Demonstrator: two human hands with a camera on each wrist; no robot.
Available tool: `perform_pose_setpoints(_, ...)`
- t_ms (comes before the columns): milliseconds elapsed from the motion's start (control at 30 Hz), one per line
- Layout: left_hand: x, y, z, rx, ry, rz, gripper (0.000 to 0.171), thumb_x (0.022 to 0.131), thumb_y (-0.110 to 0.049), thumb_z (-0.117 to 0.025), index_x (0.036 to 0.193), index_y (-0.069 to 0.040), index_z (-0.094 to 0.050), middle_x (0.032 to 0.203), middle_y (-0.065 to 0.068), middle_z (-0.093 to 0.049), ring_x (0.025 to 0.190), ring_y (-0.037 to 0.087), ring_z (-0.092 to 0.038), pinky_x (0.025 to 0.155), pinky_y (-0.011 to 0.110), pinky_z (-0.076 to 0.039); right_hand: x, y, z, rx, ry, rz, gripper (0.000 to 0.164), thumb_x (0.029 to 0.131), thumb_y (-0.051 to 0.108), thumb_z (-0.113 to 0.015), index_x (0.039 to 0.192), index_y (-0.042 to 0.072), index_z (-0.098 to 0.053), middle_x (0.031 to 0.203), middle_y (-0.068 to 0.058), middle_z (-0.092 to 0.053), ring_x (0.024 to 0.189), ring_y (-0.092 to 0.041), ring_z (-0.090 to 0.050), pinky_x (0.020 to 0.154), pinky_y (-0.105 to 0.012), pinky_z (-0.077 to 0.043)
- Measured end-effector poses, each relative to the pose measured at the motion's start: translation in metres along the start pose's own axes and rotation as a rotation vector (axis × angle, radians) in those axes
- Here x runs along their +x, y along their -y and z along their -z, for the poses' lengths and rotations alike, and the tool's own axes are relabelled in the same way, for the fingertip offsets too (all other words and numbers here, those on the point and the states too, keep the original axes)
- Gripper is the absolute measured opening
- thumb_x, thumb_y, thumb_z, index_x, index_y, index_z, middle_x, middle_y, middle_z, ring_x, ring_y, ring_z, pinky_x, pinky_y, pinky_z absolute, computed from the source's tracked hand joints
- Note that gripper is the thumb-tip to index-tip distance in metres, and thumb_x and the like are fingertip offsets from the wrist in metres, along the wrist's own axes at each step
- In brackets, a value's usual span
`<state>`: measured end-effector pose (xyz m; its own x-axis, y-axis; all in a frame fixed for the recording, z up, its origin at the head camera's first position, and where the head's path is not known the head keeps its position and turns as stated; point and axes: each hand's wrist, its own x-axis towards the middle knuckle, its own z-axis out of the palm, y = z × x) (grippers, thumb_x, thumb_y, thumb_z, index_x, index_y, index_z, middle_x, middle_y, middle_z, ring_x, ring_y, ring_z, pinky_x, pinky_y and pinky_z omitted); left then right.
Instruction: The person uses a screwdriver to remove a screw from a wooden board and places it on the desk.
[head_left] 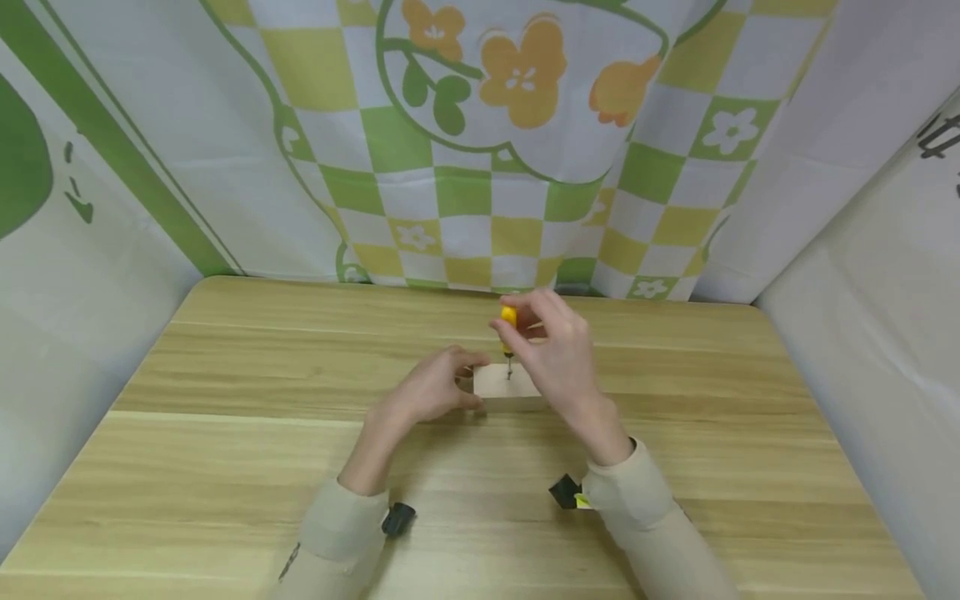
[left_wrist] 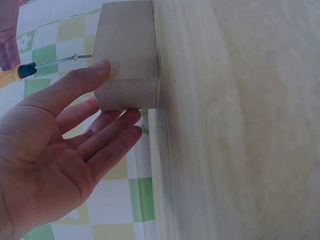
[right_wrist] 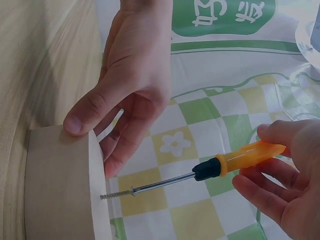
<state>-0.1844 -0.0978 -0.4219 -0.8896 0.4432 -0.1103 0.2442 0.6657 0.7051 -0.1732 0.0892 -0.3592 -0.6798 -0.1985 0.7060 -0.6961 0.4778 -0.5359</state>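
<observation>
- The left hand [head_left: 438,385] grips one end of a pale, smooth wooden block [head_left: 493,381], thumb on one long side and fingers at the opposite side and end; the block rests on the light wood-grain table [head_left: 247,467], between the two hands.
- The right hand [head_left: 558,350] holds a screwdriver [right_wrist: 207,169] with a yellow-orange handle, black collar and slim metal shaft, pinching the handle between thumb and fingers, above the block and to the right of the left hand.
- A thin silver metal screw [right_wrist: 118,194] lines up with the shaft below the right hand: its head meets the driver's tip and its threaded point meets the block's upper face. Most of the thread shows outside the wood.
- The head view gives the driver roughly upright but makes the screw a small dark mark; the right wrist view separates head, thread and point.
- In the left wrist view the block's edge hides where the point lands, yet the end grain beside the left thumb is plain there.
- Only the head view takes in both rolled beige sleeves [head_left: 637,492] behind the hands.
- Beyond both hands hangs a green, yellow and white checked cloth [head_left: 465,196] with orange flowers; white lettering on green appears in the right wrist view alone.
</observation>
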Motion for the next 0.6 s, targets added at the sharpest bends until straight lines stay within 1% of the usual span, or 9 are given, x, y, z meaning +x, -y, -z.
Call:
perform_pose_setpoints(167,0.0,-0.001,0.002,0.01,-0.001,-0.009,0.063,0.076,-0.017,-0.085,0.134,-0.007,-0.062,0.124,0.011,-0.065,0.113,0.028,-0.065,0.1,0.042,-0.053,0.001,0.001,0.004,-0.034,0.004,0.039,0.023,0.084,0.008,-0.079,0.103,0.0,-0.07,0.088,-0.01,-0.067,0.073,-0.017,-0.068,0.068,-0.022,-0.061)
perform_pose_setpoints(267,-0.001,-0.002,0.003,0.002,0.001,-0.001,0.064,0.076,-0.016,-0.086,0.134,-0.007,-0.062,0.125,0.011,-0.064,0.113,0.028,-0.065,0.101,0.042,-0.052,0.001,0.002,0.006,-0.038,0.024,0.049,0.022,0.085,0.005,-0.077,0.105,-0.001,-0.07,0.088,-0.01,-0.068,0.074,-0.017,-0.068,0.069,-0.021,-0.06)
perform_pose_setpoints(467,-0.001,-0.002,0.001,-0.005,0.0,0.008,0.062,0.076,-0.017,-0.086,0.133,-0.009,-0.063,0.124,0.011,-0.064,0.114,0.027,-0.064,0.101,0.042,-0.052,0.0,0.006,0.011,-0.005,0.112,0.015,0.024,0.089,0.0,-0.071,0.113,-0.001,-0.069,0.095,-0.012,-0.07,0.082,-0.021,-0.071,0.073,-0.023,-0.061)
perform_pose_setpoints(600,0.0,-0.002,0.0,-0.008,0.004,0.013,0.061,0.077,-0.017,-0.085,0.133,-0.01,-0.063,0.124,0.01,-0.064,0.114,0.027,-0.064,0.101,0.042,-0.052,-0.002,0.007,0.013,0.011,0.154,-0.033,0.025,0.091,0.002,-0.069,0.116,0.001,-0.068,0.1,-0.011,-0.071,0.086,-0.021,-0.071,0.074,-0.023,-0.061)
